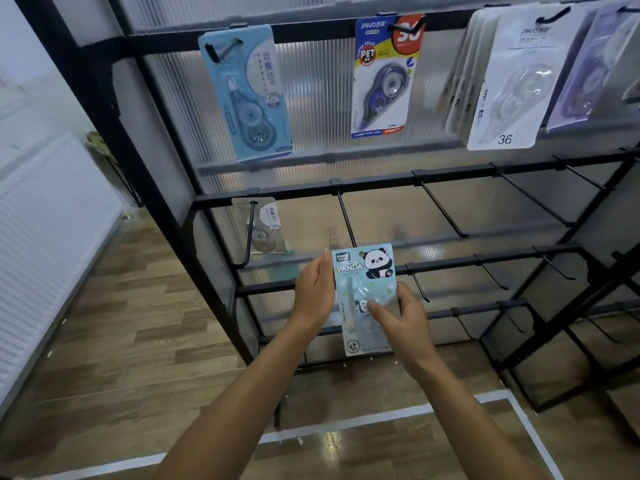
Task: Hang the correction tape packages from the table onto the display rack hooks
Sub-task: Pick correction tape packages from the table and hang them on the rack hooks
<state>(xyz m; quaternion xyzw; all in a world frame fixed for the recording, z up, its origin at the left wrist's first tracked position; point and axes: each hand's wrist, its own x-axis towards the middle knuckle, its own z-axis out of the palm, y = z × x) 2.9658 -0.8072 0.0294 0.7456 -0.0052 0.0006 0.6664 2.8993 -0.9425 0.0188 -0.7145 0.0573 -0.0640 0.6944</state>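
Single head-worn wide-angle view, forward and downward, close to the display rack [346, 188], probably from standing height.

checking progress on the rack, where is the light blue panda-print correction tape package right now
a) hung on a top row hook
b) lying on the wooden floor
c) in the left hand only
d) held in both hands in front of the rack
d: the light blue panda-print correction tape package is gripped by the left hand on its left edge and the right hand on its right, not yet on a hook.
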